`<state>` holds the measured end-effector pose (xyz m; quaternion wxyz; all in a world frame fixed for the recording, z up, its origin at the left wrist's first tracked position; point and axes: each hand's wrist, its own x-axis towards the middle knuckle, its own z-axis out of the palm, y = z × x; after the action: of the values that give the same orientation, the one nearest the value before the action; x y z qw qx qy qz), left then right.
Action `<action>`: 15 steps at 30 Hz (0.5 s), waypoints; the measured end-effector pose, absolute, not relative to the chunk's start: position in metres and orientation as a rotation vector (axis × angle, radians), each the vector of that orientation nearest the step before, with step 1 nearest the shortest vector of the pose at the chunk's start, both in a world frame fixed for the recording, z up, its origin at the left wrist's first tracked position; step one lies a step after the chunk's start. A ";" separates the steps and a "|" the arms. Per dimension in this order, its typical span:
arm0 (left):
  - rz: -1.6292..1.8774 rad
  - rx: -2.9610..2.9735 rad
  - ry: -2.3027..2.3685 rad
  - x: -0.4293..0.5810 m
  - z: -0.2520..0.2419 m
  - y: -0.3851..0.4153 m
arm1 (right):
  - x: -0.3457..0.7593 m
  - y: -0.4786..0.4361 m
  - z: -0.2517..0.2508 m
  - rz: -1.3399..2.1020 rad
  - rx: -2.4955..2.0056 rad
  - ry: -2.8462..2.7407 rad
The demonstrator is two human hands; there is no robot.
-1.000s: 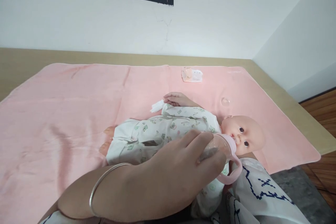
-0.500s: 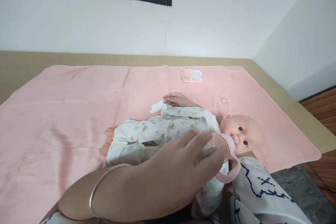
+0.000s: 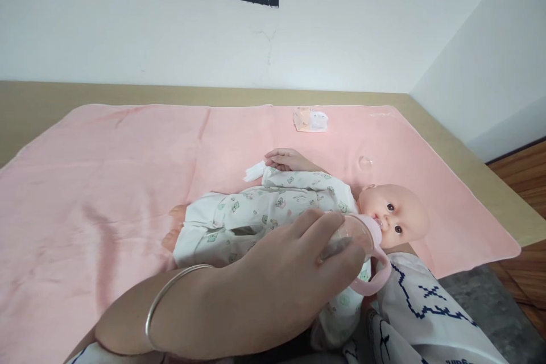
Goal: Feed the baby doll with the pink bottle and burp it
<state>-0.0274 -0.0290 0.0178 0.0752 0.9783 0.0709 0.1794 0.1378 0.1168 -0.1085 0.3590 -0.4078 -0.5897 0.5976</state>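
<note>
My left hand [image 3: 294, 267], a silver bangle on its wrist, is closed round a clear baby bottle [image 3: 352, 230] with a pink collar and handle. The bottle lies tilted, its teat touching the mouth of a baby doll [image 3: 247, 213]. The bald doll lies on its back in white printed clothes, feet to the left. My right forearm in a patterned white sleeve [image 3: 420, 296] passes beneath the doll's head. At the doll's far side my right hand [image 3: 290, 159] emerges, its fingers curled against the doll's sleeve. A white cloth-like piece [image 3: 255, 172] sticks out by those fingertips.
A pink mat [image 3: 140, 153] covers most of the light wooden tabletop [image 3: 464, 165]. A small packet [image 3: 310, 120] and a clear round cap-like piece [image 3: 365, 163] lie on the mat's far side. A white wall [image 3: 191, 45] rises behind.
The whole view has shifted very slightly. Both hands, the bottle and the doll keep the same places relative to one another.
</note>
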 end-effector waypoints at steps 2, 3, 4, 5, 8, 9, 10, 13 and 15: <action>0.531 2.924 0.215 -0.028 0.018 -0.028 | 0.147 0.093 -0.098 1.517 -1.033 -1.523; 0.532 2.918 0.221 -0.028 0.019 -0.028 | 0.156 0.077 -0.095 1.503 -1.028 -1.520; 0.533 2.912 0.225 -0.028 0.019 -0.028 | 0.166 0.060 -0.093 1.490 -1.026 -1.514; 0.536 2.909 0.221 -0.027 0.018 -0.028 | 0.178 0.043 -0.094 1.476 -1.032 -1.505; 0.570 2.924 0.217 -0.027 0.016 -0.028 | 0.213 0.000 -0.110 1.457 -1.085 -1.480; 0.589 2.923 0.215 -0.027 0.014 -0.028 | 0.222 -0.009 -0.118 1.453 -1.103 -1.472; 0.601 2.922 0.213 -0.027 0.013 -0.028 | 0.228 -0.014 -0.128 1.451 -1.122 -1.466; 0.601 2.915 0.183 -0.026 0.009 -0.026 | 0.238 -0.020 -0.155 1.431 -1.177 -1.442; 0.604 2.917 0.180 -0.026 0.009 -0.026 | 0.240 -0.022 -0.170 1.404 -1.213 -1.421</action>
<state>-0.0257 -0.0258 0.0090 0.0784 0.9744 0.0600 0.2018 0.2397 -0.0217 -0.1701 0.3912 -0.4776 -0.5596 0.5529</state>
